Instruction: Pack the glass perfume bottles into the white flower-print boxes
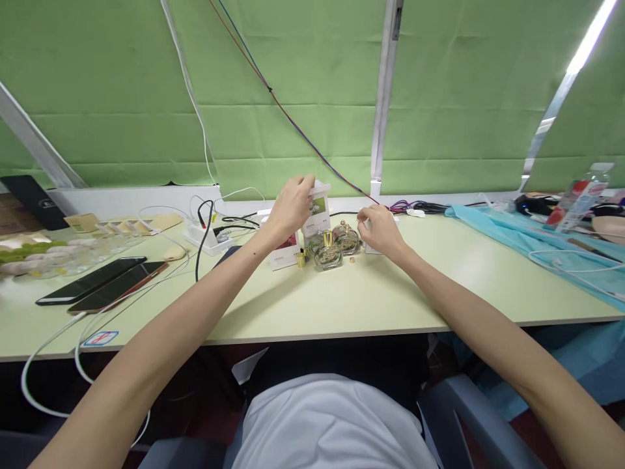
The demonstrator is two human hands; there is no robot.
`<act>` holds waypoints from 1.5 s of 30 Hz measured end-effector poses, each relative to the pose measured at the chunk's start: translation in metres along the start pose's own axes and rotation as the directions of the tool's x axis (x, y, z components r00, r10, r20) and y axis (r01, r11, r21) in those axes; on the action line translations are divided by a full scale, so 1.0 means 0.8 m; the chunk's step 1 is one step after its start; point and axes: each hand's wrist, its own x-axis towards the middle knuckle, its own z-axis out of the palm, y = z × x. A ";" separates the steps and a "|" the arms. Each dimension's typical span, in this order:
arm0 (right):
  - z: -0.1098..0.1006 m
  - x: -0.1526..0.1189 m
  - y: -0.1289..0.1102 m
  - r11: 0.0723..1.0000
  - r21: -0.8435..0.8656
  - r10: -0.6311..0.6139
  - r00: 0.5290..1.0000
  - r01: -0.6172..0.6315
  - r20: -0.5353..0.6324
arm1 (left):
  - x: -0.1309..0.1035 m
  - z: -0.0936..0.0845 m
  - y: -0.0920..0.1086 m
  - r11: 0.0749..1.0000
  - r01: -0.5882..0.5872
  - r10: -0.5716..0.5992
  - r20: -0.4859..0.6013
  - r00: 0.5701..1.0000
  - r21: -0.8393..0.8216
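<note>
My left hand (291,207) grips the upper edge of a white box (317,218) with a green picture on its front. Beside its wrist stands a second white box (284,255) with a red picture. Just in front are a clear glass perfume bottle (328,258) with a gold neck and another ornate perfume bottle (346,238). A small gold cap (300,259) sits to their left, and a tiny gold piece (352,260) lies to the right. My right hand (379,228) is closed beside the ornate bottle, partly covering another white box (372,249); its fingertips are hidden.
Two phones (105,286) and white cables lie on the left of the table (293,312). A power strip (209,241) with plugs stands behind my left forearm. On the right are a blue sheet (517,234) and a plastic bottle (583,195). A green curtain hangs behind.
</note>
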 end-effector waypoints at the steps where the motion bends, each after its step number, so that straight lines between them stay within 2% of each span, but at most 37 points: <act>1: 0.000 0.000 -0.001 1.000 -0.004 0.001 1.000 -0.001 0.002 | 0.000 0.000 0.000 1.000 -0.004 0.004 -0.009 1.000 0.011; 6: 0.000 0.000 -0.001 1.000 -0.010 -0.004 1.000 0.004 0.002 | 0.001 -0.002 -0.002 1.000 -0.007 0.006 -0.033 0.999 -0.003; 17: 0.001 -0.001 -0.001 1.000 -0.001 -0.005 1.000 0.005 0.005 | -0.001 -0.001 -0.012 0.998 -0.054 0.054 0.010 0.998 -0.035; 22: 0.001 -0.001 -0.002 1.000 -0.012 -0.010 1.000 0.010 0.000 | -0.003 -0.002 -0.009 0.996 -0.083 0.085 0.089 0.992 -0.035; 30: 0.002 -0.001 -0.002 1.000 -0.015 -0.026 1.000 0.026 0.014 | -0.002 0.008 -0.011 0.992 -0.126 0.129 0.229 0.965 -0.027; 38: 0.001 -0.001 -0.003 0.999 0.013 -0.045 0.999 0.045 0.018 | 0.005 0.002 -0.011 0.985 -0.168 0.141 0.431 0.891 0.026; 41: 0.003 -0.001 -0.003 0.999 0.019 -0.051 0.999 0.051 0.006 | 0.011 -0.003 -0.011 0.987 -0.161 0.148 0.432 0.890 -0.006; 45: 0.005 -0.001 -0.001 0.998 0.026 -0.054 0.999 0.054 -0.002 | 0.033 -0.005 -0.016 0.995 -0.095 0.099 0.348 0.932 -0.029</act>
